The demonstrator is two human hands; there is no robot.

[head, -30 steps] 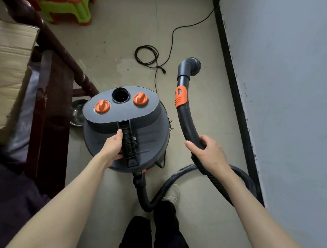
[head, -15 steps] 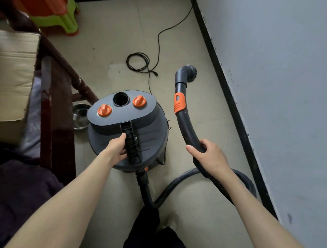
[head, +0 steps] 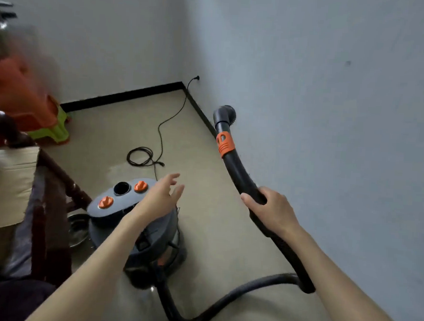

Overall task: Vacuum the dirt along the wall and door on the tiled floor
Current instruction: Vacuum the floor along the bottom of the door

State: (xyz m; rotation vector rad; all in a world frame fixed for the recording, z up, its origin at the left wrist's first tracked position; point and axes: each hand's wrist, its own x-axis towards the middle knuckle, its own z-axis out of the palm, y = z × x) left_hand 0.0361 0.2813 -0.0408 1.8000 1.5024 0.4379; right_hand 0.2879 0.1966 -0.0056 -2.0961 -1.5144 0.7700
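While the right hand [head: 274, 213] is gripping the wand [head: 240, 172] at 3 o'clock, left hand [head: 161, 199] hovering loose-fingered over the vacuum [head: 118, 211], cord [head: 141, 156] coiling at 12

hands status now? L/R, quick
Left hand: open, fingers spread above the vacuum canister, holding nothing.
Right hand: gripping the vacuum wand.

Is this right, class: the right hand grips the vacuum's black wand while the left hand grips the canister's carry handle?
Not quite. In the head view the left hand hovers open above the canister, gripping nothing. The right hand does grip the black wand.
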